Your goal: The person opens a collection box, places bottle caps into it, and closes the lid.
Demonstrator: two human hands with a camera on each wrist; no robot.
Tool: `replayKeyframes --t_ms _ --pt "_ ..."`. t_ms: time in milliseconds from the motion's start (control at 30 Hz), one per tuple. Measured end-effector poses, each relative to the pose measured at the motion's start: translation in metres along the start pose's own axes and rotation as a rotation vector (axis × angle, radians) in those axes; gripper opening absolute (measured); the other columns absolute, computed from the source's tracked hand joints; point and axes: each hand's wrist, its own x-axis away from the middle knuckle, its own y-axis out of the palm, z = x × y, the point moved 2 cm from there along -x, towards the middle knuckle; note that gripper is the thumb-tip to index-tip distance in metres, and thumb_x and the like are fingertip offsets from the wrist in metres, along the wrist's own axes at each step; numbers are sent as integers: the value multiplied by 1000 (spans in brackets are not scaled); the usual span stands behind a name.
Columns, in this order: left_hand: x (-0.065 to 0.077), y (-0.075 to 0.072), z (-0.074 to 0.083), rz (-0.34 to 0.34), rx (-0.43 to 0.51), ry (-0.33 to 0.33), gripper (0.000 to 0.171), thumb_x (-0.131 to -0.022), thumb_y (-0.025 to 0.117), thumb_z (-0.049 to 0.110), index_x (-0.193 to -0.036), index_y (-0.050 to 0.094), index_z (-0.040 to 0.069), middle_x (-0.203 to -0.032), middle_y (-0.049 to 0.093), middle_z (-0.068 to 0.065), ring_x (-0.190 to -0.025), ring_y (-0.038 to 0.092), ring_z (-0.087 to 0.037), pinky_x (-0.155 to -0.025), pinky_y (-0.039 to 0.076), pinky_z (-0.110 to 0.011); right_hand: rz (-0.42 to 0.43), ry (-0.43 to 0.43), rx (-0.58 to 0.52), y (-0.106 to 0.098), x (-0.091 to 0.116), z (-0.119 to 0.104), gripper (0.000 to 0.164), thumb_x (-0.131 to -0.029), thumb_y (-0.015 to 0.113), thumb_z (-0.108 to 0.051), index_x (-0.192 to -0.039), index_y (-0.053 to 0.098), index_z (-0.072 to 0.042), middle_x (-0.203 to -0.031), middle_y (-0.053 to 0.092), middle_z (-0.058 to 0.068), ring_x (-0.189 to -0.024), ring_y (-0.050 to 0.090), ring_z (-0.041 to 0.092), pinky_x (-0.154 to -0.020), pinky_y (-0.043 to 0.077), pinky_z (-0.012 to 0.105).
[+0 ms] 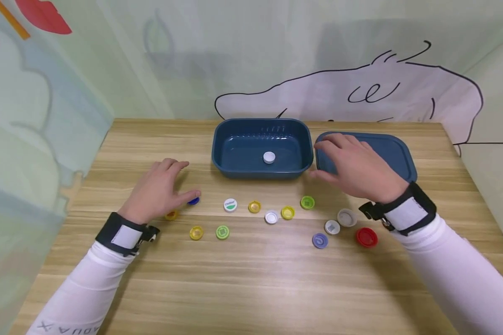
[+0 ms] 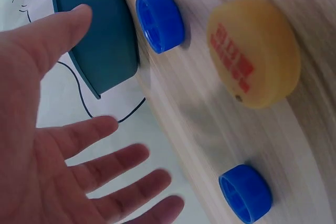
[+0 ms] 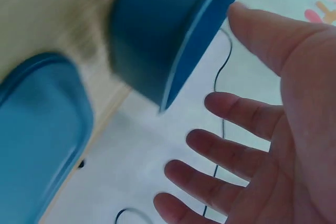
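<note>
My left hand [image 1: 156, 193] hovers with spread fingers over the left of the table, holding nothing. Below it lie a blue bottle cap [image 2: 161, 22], a second blue cap [image 2: 245, 194] and an orange-yellow cap [image 2: 254, 53] with red print; the second blue cap is hidden in the head view. My right hand [image 1: 358, 167], also empty with fingers apart, is above the blue lid [image 1: 391, 151], its fingertips by the right end of the dark blue box [image 1: 261, 174]. Inside that box sits one white cap [image 1: 269, 157].
Loose caps are scattered in front of the box, among them a white cap with green print [image 1: 230, 205], a green cap [image 1: 307, 202], a purple cap [image 1: 320, 240] and a red cap [image 1: 366, 237]. A patterned curtain [image 1: 251, 60] hangs behind the wooden table [image 1: 251, 288].
</note>
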Motion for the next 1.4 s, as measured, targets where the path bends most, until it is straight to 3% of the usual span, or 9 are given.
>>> replayKeyframes --t_ms 200,367,600,833,1067,1400 --pt "0 6 0 -74 0 0 80 -89 84 50 -147 59 1 -142 59 -23 -128 59 -42 -105 50 -60 31 48 3 7 26 18 89 -95 75 -60 -162 43 -10 -169 29 26 -153 25 55 -113 27 79" --pt "0 9 2 -126 -7 -15 78 -89 87 45 -147 60 2 -139 61 -22 -121 62 -39 -103 52 -59 77 55 -21 15 43 28 98 -92 78 -59 -166 36 -12 -171 23 25 -156 16 55 -115 21 80" --pt "-2 14 3 -150 -19 -13 71 -88 89 41 -141 65 1 -129 65 -18 -106 65 -32 -93 58 -50 54 118 -49 25 61 40 104 -90 76 -66 -169 30 -16 -174 14 24 -158 4 55 -116 14 81" --pt "-2 17 4 -147 3 20 50 -90 88 31 -128 73 1 -111 72 -12 -92 64 -26 -84 58 -44 27 171 -48 37 74 55 107 -89 74 -71 -170 27 -17 -174 12 25 -157 2 57 -114 11 83" --pt "-2 15 6 -150 24 -2 34 -93 85 24 -118 76 4 -109 73 -12 -92 66 -26 -85 60 -47 20 195 -37 47 84 63 108 -88 73 -71 -168 31 -13 -173 14 28 -156 4 59 -111 16 85" --pt "-10 -7 9 -106 55 -1 31 -97 79 20 -122 72 2 -111 69 -14 -94 66 -28 -81 60 -45 8 213 -54 58 95 67 108 -89 74 -70 -168 30 -12 -172 14 29 -156 2 59 -111 14 86"
